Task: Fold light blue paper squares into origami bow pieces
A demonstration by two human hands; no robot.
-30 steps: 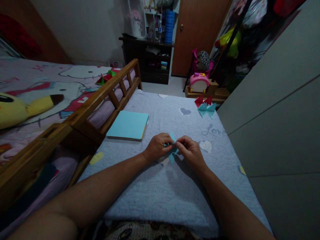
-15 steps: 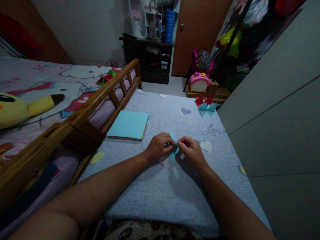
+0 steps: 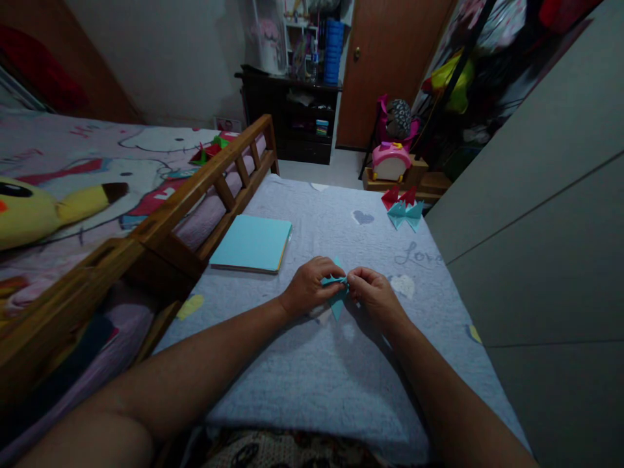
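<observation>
A small folded piece of blue paper (image 3: 336,300) lies on the grey-blue bedspread (image 3: 312,364) between my two hands. My left hand (image 3: 309,286) pinches its left side with curled fingers. My right hand (image 3: 373,294) pinches its right side, fingertips meeting the left hand's over the fold. A pointed tip of the paper sticks out below the fingers. A stack of blue paper sheets (image 3: 252,243) rests to the left of my hands.
Several folded red and blue paper shapes (image 3: 403,207) lie at the far right of the mattress. A wooden bed rail (image 3: 195,195) runs along the left, with a yellow plush toy (image 3: 43,208) beyond. A grey wardrobe (image 3: 541,227) bounds the right side.
My hands have pressed closer together over the paper, and its upper tip has folded down and become smaller. The view has shifted slightly.
</observation>
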